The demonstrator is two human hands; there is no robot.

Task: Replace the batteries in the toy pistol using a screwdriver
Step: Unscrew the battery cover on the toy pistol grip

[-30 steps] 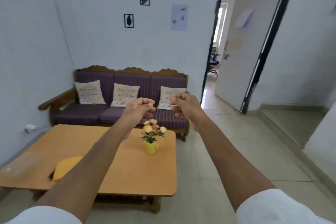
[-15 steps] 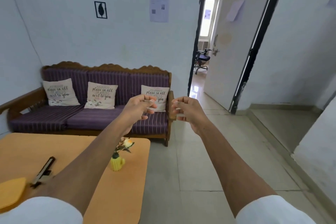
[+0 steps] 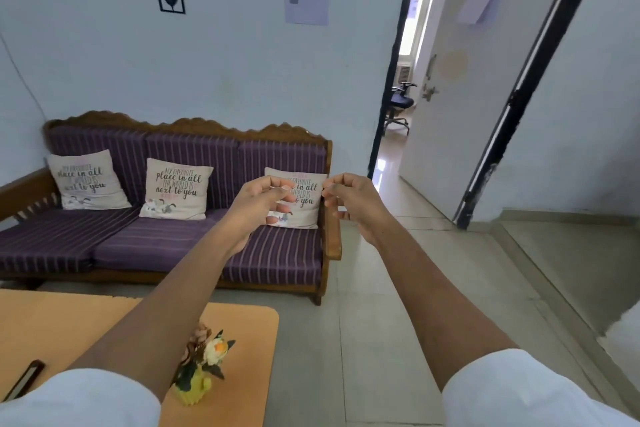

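We hold both arms straight out at chest height over the floor, in front of the purple striped sofa (image 3: 166, 239). Our left hand (image 3: 258, 199) and right hand (image 3: 349, 199) face each other, near but not touching, each with thumb and fingers curled inward in a pinch. Whether either grip is closed on something small we cannot tell; nothing shows clearly between the fingertips. The toy pistol and the screwdriver cannot be made out in this view. A dark, narrow object (image 3: 26, 378) lies on the orange counter (image 3: 69, 326) at the lower left edge, partly hidden by our white left sleeve (image 3: 79, 399); what it is we cannot tell. A small yellow vase of flowers (image 3: 199, 371) stands upright near the counter's right edge, below our left forearm. 3 printed cushions (image 3: 175, 189) lean against the sofa back. To the right, a white door (image 3: 460, 80) stands open, with an office chair (image 3: 400, 102) visible in the room beyond.
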